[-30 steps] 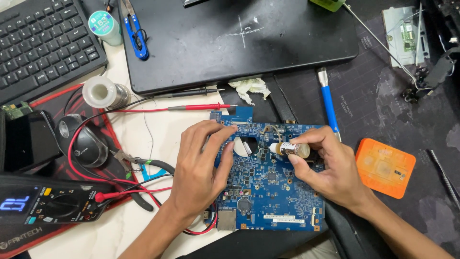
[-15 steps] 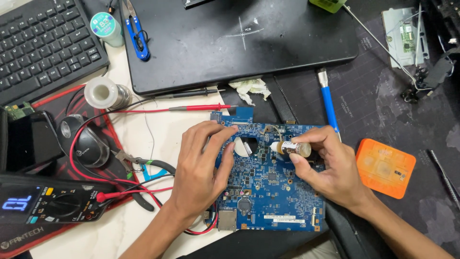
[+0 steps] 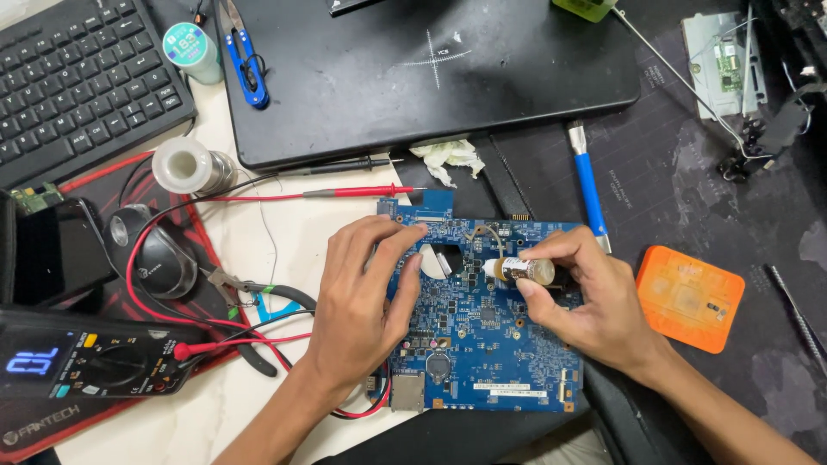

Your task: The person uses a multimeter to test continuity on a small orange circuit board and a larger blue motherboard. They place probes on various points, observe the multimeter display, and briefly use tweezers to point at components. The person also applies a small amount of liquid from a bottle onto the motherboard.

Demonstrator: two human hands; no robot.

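Bench inventory, as I see it from the head camera, largest item first. Closed black laptop shell (image 3: 413,77), lying flat at the top centre. Black keyboard (image 3: 77,77), top left corner. Blue rectangular printed circuit board (image 3: 491,336), flat on the bench in front of me, densely populated with small components; I judge it light, rigid and fragile, best held by its bare edges and not by the parts. Black digital multimeter (image 3: 86,366), lower left, its red lead (image 3: 301,195) stretched across the white surface. Orange square silicone pad (image 3: 689,299), right of the board, apart from it. My left hand (image 3: 362,301) rests on the board's left edge, fingers spread and pressing down, gripping nothing. My right hand (image 3: 594,301) is closed around a small clear glass bottle with a white tip (image 3: 517,270), held on its side over the board's upper middle; I judge it light, smooth and slippery, best pinched at the body. Blue-handled tool (image 3: 588,194), above the right hand. Blue snips (image 3: 245,60), on the laptop's left edge.
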